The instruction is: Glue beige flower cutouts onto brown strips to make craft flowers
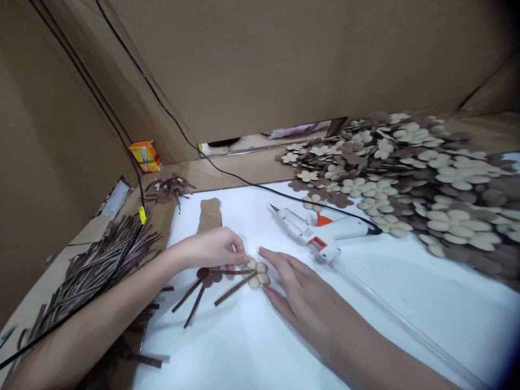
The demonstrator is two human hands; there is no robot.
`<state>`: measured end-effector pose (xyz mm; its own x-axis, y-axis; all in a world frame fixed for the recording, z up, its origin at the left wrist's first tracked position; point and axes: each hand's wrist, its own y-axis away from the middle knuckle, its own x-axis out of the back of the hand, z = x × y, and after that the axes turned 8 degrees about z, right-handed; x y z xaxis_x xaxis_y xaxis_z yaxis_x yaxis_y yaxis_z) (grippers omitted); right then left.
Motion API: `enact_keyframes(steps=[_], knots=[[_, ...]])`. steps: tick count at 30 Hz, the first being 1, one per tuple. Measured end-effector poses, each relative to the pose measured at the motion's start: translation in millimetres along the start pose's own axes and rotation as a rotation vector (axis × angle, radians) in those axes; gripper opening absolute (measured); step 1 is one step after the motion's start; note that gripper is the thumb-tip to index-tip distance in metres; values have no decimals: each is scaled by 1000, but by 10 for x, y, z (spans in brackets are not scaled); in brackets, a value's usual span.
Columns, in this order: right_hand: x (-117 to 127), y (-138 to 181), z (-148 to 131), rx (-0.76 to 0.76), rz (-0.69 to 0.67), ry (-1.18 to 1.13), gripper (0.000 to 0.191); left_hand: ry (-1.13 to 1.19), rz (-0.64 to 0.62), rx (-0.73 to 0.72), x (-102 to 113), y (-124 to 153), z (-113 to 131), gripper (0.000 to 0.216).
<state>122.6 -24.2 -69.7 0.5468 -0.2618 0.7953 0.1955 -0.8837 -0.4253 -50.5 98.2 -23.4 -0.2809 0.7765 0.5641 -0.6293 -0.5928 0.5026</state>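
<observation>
Ribbed brown strips (95, 273) lie bundled well left of the hot glue gun (320, 230), and an orange box (145, 156) stands beyond them, its small label unreadable. Nearer the gun, the left hand (207, 249) curves over a dark brown flower (207, 277), partly hidden beneath it, with its fingertips reaching a cream four-petalled flower (255, 273); whether it is clenching either cannot be told. Four ribbed strips (234, 288) fan out from these flowers. Just left of the gun, the right hand (300, 295) is open, its fingers spread around the cream flower's right side. No brand is legible on the gun. Right of it, a heap of cream and brown flowers (406, 173), too many to count, runs out of frame.
</observation>
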Motion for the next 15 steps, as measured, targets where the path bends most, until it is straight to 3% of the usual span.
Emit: enact_keyframes(steps=[7,15], knots=[[6,-69,-10,-148,-48,-174,41,24,-25,-37,-18,-2,-31,34],[36,-107,-14,-268,-66,-499,41,69,-177,-72,11,34,1,28]])
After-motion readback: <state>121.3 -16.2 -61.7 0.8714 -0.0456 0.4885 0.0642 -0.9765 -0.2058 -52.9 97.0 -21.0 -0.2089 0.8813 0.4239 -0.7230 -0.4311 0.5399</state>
